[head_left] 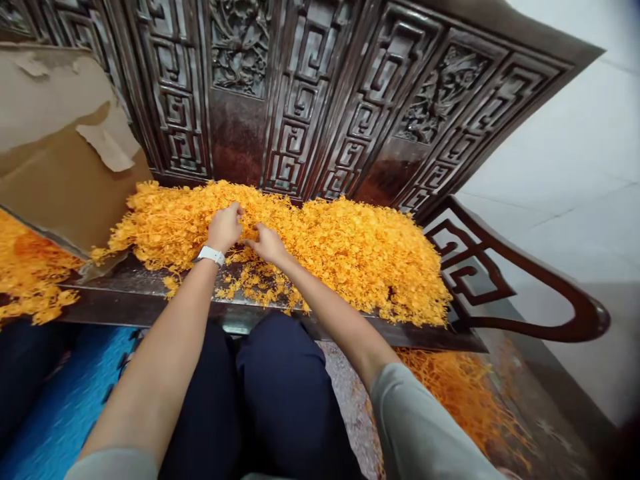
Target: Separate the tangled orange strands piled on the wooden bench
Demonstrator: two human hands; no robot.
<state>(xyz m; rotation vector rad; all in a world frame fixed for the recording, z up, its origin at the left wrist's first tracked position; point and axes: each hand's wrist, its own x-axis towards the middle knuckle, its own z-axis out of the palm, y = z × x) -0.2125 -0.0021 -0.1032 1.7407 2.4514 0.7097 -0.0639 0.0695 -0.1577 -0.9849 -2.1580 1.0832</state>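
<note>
A big heap of small orange plastic pieces (350, 253) covers the seat of a dark carved wooden bench (150, 297). My left hand (225, 227), with a white wristband, is closed in a loose fist at the near middle of the heap. My right hand (267, 243) lies right beside it, fingers pinched together on the orange pieces. The two hands almost touch. What exactly each pinch holds is too small to make out.
An open cardboard box (60, 167) lies on its side at the left, with more orange pieces (30, 270) spilling from it. The bench's carved back (310, 100) and curved armrest (500, 287) stand behind and right. More orange scraps (465, 393) litter the floor below.
</note>
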